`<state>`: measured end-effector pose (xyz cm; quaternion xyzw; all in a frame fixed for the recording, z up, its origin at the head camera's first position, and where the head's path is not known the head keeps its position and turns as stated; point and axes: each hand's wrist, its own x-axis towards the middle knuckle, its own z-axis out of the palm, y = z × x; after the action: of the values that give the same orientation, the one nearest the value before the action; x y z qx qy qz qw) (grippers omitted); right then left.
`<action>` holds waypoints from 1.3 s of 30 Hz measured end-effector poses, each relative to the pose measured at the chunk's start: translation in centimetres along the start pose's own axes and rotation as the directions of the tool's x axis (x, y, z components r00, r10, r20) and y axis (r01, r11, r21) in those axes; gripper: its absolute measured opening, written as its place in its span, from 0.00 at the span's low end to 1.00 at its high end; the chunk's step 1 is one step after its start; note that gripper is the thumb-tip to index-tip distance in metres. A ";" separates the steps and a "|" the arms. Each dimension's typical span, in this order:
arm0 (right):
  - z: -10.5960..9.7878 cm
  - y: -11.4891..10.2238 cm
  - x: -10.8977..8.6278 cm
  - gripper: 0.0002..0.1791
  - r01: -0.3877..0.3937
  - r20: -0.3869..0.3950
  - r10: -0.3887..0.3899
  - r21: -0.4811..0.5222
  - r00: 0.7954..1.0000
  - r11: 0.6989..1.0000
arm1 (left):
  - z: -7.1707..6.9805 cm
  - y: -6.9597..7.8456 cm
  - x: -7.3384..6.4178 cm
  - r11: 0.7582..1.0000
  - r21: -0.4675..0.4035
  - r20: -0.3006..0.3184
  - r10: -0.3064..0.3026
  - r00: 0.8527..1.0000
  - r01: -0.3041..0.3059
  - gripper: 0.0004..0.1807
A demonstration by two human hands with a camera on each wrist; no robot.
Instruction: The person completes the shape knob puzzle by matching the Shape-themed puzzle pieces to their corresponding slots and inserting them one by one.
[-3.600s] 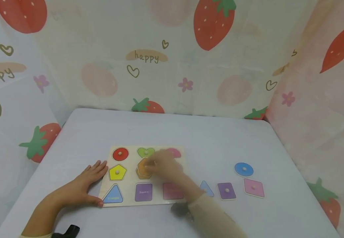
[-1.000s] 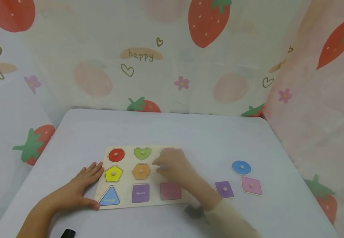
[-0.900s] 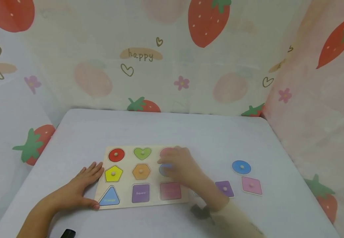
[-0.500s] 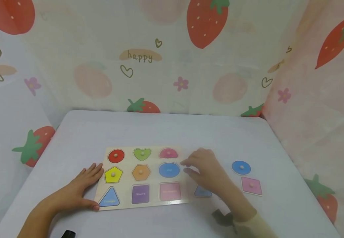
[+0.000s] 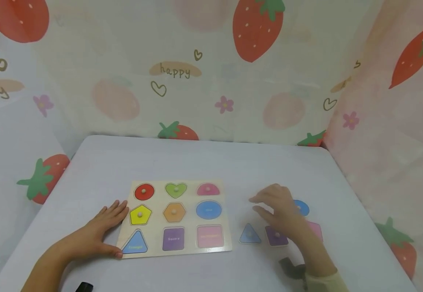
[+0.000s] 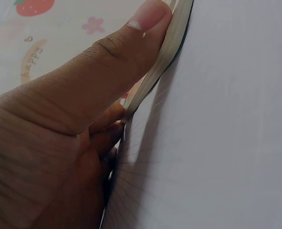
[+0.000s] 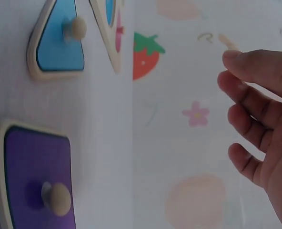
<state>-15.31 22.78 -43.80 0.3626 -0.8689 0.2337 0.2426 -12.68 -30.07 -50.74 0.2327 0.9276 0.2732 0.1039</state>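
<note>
My left hand (image 5: 92,233) rests at the left edge of a wooden shape puzzle board (image 5: 156,255); its thumb touches the near corner, its fingers the side. Over the table to the right of the board, my right hand (image 5: 281,209) hovers with fingers loosely bent and nothing between them. Beneath and around it lie knobbed pieces: a blue triangle (image 5: 249,234), a purple square (image 7: 24,167), a partly hidden blue oval (image 5: 303,207) and a pink rectangle (image 5: 315,230). Knobbed pieces fill the board's top row, plus the yellow pentagon (image 5: 140,215) and orange hexagon (image 5: 174,212).
Four bare recesses show on the board, among them a blue oval one (image 5: 208,209) and a purple square one (image 5: 173,238). A strawberry-print curtain (image 5: 204,93) walls the white table (image 5: 182,160) at the back and sides. A black object (image 5: 84,287) shows by the left wrist.
Earlier, my right hand held the orange hexagon above its recess; the piece now sits in it. That hand has since moved right, off the board, towards the loose pieces. My left hand stays at the board's edge.
</note>
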 end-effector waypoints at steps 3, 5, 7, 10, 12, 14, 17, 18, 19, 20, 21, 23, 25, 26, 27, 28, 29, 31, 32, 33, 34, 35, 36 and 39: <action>-0.4 0.7 -0.6 0.17 -0.034 -0.015 0.034 -0.005 0.999 0.999 | 0.0 0.0 0.0 1.000 0.003 -0.007 0.014 1.000 -0.014 0.69; -0.5 1.2 -0.8 0.17 -0.041 -0.021 0.040 -0.008 0.999 0.999 | 0.0 0.0 0.0 1.000 0.007 -0.008 0.015 1.000 -0.015 0.70; -0.6 1.7 -1.1 0.17 -0.056 -0.023 0.056 -0.006 0.998 0.998 | 0.0 0.0 0.0 1.000 0.010 -0.002 -0.005 1.000 0.005 0.70; -0.9 2.4 -1.7 0.17 -0.097 -0.020 0.096 -0.013 0.995 0.995 | 0.1 0.2 0.1 1.000 0.007 0.014 -0.026 1.000 0.026 0.70; -1.2 2.7 -2.1 0.16 -0.131 -0.018 0.131 -0.018 0.991 0.991 | 0.1 0.3 0.2 1.000 0.003 0.019 -0.030 0.999 0.029 0.70; -1.5 3.1 -2.5 0.16 -0.161 -0.020 0.161 -0.015 0.987 0.987 | 0.2 0.4 0.2 1.000 0.004 0.020 -0.025 0.999 0.025 0.70; -1.8 3.7 -3.1 0.16 -0.192 -0.030 0.191 -0.008 0.981 0.981 | 0.2 0.3 0.2 1.000 0.013 0.020 -0.019 1.000 0.019 0.70; -1.8 3.9 -3.2 0.16 -0.198 -0.036 0.197 -0.004 0.980 0.980 | 0.1 0.3 0.1 1.000 0.016 0.020 -0.017 1.000 0.017 0.70; -1.9 4.1 -3.4 0.16 -0.201 -0.041 0.201 -0.004 0.979 0.980 | 0.1 0.3 0.1 1.000 0.019 0.018 -0.015 1.000 0.014 0.70; -2.0 4.3 -3.5 0.16 -0.206 -0.046 0.205 -0.005 0.978 0.979 | 0.1 0.3 0.1 1.000 0.019 0.018 -0.012 1.000 0.012 0.70; -2.0 4.5 -3.6 0.16 -0.209 -0.053 0.209 -0.007 0.977 0.978 | 0.1 0.3 0.1 1.000 0.019 0.016 -0.008 1.000 0.008 0.70; -2.2 5.0 -3.8 0.16 -0.223 -0.064 0.222 -0.008 0.973 0.975 | 0.0 0.3 0.1 1.000 0.016 0.010 -0.002 1.000 0.002 0.69; -2.4 5.3 -4.1 0.17 -0.247 -0.067 0.247 -0.001 0.967 0.969 | 0.0 0.4 0.1 1.000 0.013 0.011 -0.001 1.000 0.001 0.69; -2.5 5.4 -4.2 0.16 -0.260 -0.066 0.260 0.004 0.963 0.966 | 0.0 0.4 0.1 1.000 0.012 0.013 -0.002 1.000 0.002 0.69; -2.6 5.6 -4.4 0.16 -0.276 -0.063 0.275 0.006 0.959 0.961 | 0.0 0.4 0.1 1.000 0.011 0.014 -0.004 1.000 0.004 0.69; -2.7 5.7 -4.5 0.16 -0.292 -0.056 0.292 0.008 0.955 0.956 | 0.1 0.4 0.1 1.000 0.009 0.015 -0.006 1.000 0.006 0.69; -2.7 5.9 -4.7 0.15 -0.305 -0.049 0.305 0.005 0.951 0.952 | 0.1 0.4 0.1 1.000 0.008 0.015 -0.007 1.000 0.007 0.69; -2.9 6.2 -5.0 0.14 -0.333 -0.029 0.333 0.001 0.943 0.943 | 0.2 0.4 0.1 1.000 0.005 0.012 -0.002 1.000 0.002 0.69; -2.9 6.3 -5.1 0.14 -0.349 -0.018 0.349 -0.004 0.937 0.937 | 0.2 0.4 0.1 1.000 0.004 0.011 0.000 1.000 0.000 0.69; -3.0 6.5 -5.3 0.14 -0.363 -0.006 0.363 -0.007 0.932 0.932 | 0.2 0.4 0.1 1.000 0.004 0.011 -0.001 1.000 0.001 0.69; -3.0 6.7 -5.5 0.13 -0.374 0.005 0.374 -0.011 0.927 0.927 | 0.2 0.4 0.1 1.000 0.006 0.009 0.000 1.000 0.000 0.69; -3.0 6.9 -5.6 0.13 -0.385 0.014 0.385 -0.013 0.923 0.923 | 0.2 0.4 0.0 1.000 0.008 0.010 -0.001 1.000 0.001 0.69; -2.9 7.1 -5.8 0.13 -0.399 0.023 0.399 -0.016 0.917 0.917 | 0.2 0.4 0.0 1.000 0.012 0.011 -0.003 1.000 0.002 0.69; -2.9 7.4 -6.1 0.12 -0.437 0.044 0.436 -0.003 0.899 0.900 | 0.0 0.5 0.1 1.000 0.019 0.014 -0.010 1.000 0.009 0.69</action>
<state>-16.31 32.31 -46.89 0.1647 -0.9323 0.2771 0.1637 -12.54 -29.68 -50.52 0.2312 0.9305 0.2622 0.1094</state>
